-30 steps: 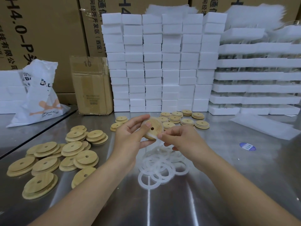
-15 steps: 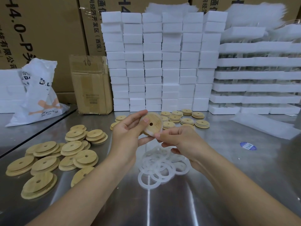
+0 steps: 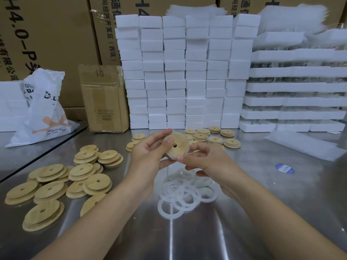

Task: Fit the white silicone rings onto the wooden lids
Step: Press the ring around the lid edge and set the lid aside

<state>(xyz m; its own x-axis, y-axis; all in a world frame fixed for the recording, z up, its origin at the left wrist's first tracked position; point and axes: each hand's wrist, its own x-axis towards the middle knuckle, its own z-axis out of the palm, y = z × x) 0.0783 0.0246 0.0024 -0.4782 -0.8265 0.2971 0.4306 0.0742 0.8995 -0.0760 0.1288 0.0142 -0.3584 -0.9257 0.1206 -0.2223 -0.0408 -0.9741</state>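
My left hand grips a round wooden lid with a small centre hole, held up above the steel table. My right hand pinches the translucent white silicone ring at the lid's lower right rim; the ring wraps part of the edge. A heap of loose white silicone rings lies on the table just below both hands. Bare wooden lids are piled at the left. More lids sit in low stacks behind the hands.
The steel table carries a wall of white foam blocks at the back, foam trays at the right, a small cardboard box, a white plastic bag at the left and a blue sticker.
Both hands lifted the lid slightly up and away from me. My right fingers worked along the lid's lower rim with the ring.
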